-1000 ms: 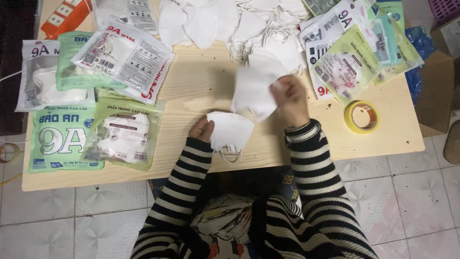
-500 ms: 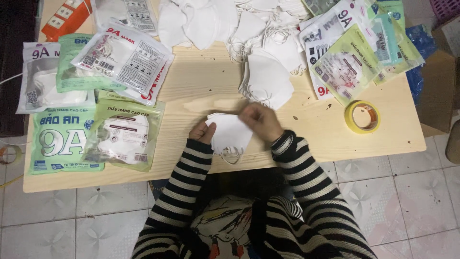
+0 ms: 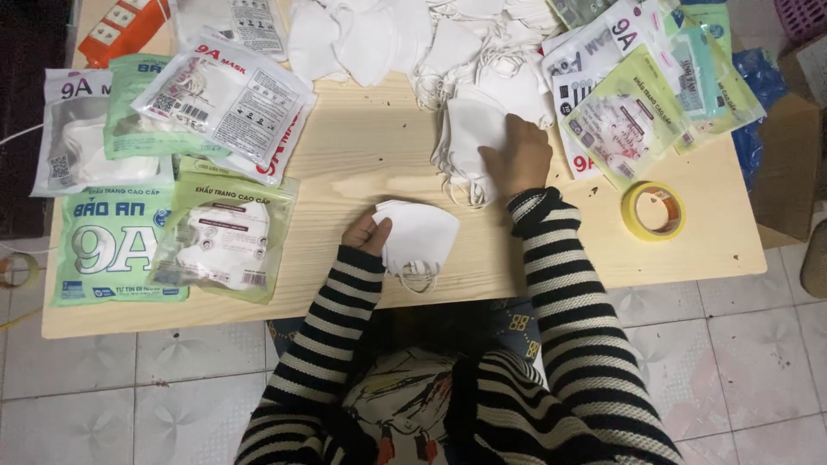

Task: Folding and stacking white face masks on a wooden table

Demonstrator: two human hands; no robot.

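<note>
White folded mask [image 3: 419, 236], left hand [image 3: 365, 232] pinching its edge

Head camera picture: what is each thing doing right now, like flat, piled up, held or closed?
Left hand: holding the small stack of folded white masks at its edge.
Right hand: resting on the pile of white masks.
Loose white masks: heaped at the table's far edge.
Mask packets: lying flat, overlapping, look filled.
Yellow tape roll: lying flat.
Wooden table: covered at both ends.
</note>
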